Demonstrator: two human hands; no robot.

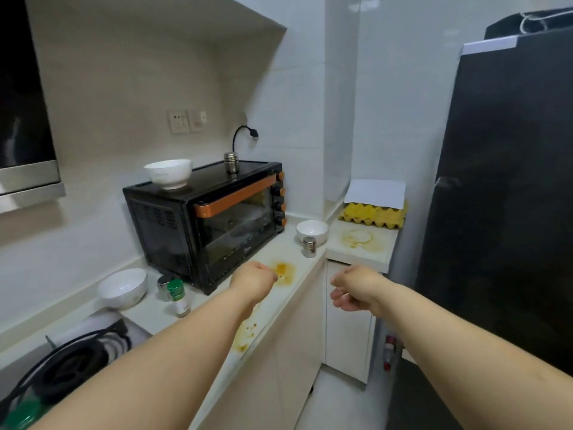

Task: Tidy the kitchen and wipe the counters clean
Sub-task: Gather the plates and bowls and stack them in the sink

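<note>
Head view, nearest first: a black gas burner point(66, 364) sits at the lower left, partly cut off by the frame edge, with something green point(23, 414) below it too blurred to name. Two bare forearms reach forward. The left hand point(255, 279) hangs over the table point(217, 308) with its fingers curled under and nothing in it; the fingertips are hidden behind the knuckles. The right hand point(352, 288) hovers off the table's edge, in front of the white cabinet point(347, 333), fingers loosely bent and holding nothing.

Orange-yellow stains mark the table: a trail point(246, 333) near the front edge, a blot point(283, 271) just beyond the left hand, and a ring point(359, 238) on the far corner. A green-capped spice jar point(178, 297) stands beside a white bowl point(122, 287); its label is unreadable. Behind stands a black toaster oven point(206, 225) with orange trim; small print on its door cannot be made out. On top rest another bowl point(169, 173) and a steel shaker point(232, 162). Farther on sit a third bowl point(311, 231), a second shaker point(309, 246) and a yellow egg carton point(373, 217) under white paper. A dark fridge point(502, 193) fills the right.
</note>
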